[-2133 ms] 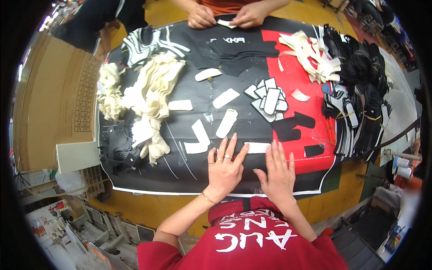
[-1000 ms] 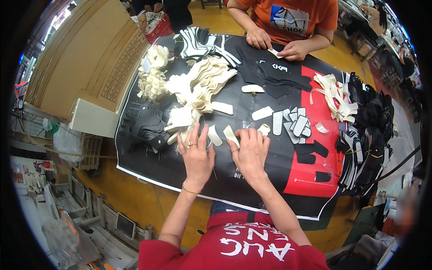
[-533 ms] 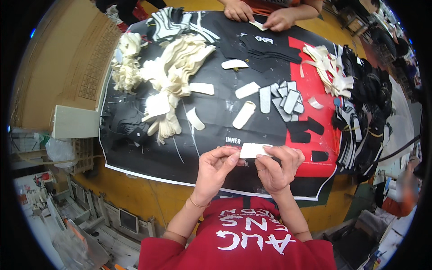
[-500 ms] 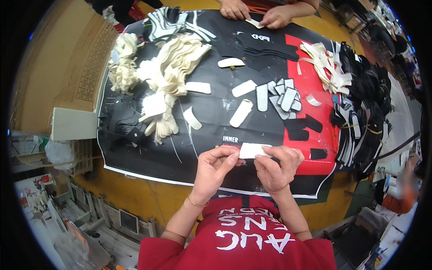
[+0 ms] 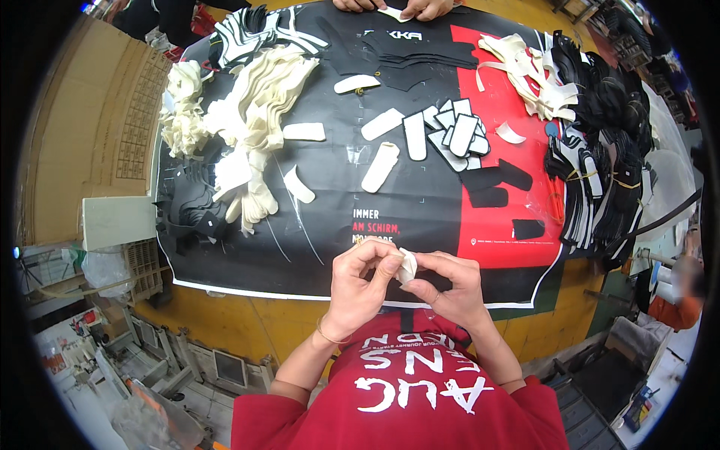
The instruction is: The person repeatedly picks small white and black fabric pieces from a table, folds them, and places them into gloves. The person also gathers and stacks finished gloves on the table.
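Note:
Between both hands, near the table's front edge, is a small cream-white fabric piece (image 5: 406,266), bent and seen nearly edge-on. My left hand (image 5: 361,283) pinches its left side with thumb and fingers. From the other side, my right hand (image 5: 452,286) grips it the same way, the thumb low and the fingers on top. Beyond my hands lie loose white fabric strips, among them a rounded strip (image 5: 380,167) and a curved one (image 5: 298,184). Farther right is a pile of white pads with black edges (image 5: 463,135).
Cream fabric stacks (image 5: 262,97) cover the table's left side, beside black pieces (image 5: 191,199). Black pieces (image 5: 487,196) and cream cutouts (image 5: 532,75) rest on the red area. Bundled black-and-white strips (image 5: 581,184) line the right edge. Across the table, another person's hands (image 5: 424,7) hold a white piece.
The white piece was stretched flat between my hands and is now bent. My right hand has turned and come closer to the left. The table has shifted slightly up and left in view.

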A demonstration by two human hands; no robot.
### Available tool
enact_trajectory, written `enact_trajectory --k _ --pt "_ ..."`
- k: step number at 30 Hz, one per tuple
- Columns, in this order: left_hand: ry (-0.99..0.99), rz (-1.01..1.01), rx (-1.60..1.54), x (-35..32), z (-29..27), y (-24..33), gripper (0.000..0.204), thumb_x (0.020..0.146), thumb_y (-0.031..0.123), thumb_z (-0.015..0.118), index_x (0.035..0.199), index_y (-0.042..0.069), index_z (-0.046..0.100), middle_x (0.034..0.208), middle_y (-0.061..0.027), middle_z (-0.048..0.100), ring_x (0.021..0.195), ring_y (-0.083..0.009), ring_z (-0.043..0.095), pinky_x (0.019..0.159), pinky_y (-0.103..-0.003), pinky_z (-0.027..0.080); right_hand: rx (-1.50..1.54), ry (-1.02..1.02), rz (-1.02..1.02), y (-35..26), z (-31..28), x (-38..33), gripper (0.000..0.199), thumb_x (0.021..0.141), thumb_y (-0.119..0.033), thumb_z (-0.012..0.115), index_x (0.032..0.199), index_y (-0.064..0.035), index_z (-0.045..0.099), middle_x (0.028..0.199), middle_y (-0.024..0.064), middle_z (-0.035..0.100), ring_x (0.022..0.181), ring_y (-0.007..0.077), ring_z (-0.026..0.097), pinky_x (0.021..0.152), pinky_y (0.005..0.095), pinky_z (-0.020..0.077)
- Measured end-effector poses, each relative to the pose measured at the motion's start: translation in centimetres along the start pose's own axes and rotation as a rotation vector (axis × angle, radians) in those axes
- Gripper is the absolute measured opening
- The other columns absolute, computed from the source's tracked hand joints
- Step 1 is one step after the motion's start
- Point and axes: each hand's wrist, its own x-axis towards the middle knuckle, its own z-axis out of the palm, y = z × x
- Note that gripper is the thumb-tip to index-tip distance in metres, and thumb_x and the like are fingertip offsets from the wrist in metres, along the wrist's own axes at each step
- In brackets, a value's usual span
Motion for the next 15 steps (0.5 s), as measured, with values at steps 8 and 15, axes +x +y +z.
enact_trajectory --k 8,15 --pt "-0.012 -0.062 0.018 0.04 0.10 0.27 0.013 0.100 0.006 0.059 0.094 -0.005 0.062 0.087 -0.0030 0.062 0.073 -0.0063 0.060 0.066 -0.022 0.050 0.139 0.036 0.098 0.02 -0.05 -0.38 0.025 0.091 -0.007 0.071 0.114 0.0033 0.071 0.097 0.0157 0.074 0.086 0.0221 0.073 0.076 0.0298 0.0567" --pt "0.027 -0.044 0.002 0.09 0.41 0.00 0.012 0.102 0.006 0.057 0.098 -0.006 0.061 0.089 -0.0038 0.062 0.073 -0.0064 0.060 0.067 -0.021 0.050 0.112 0.036 0.105 -0.07 -0.18 -0.15 0.021 0.094 -0.006 0.067 0.113 0.0035 0.070 0.101 0.0165 0.074 0.088 0.0228 0.073 0.077 0.0306 0.0564"
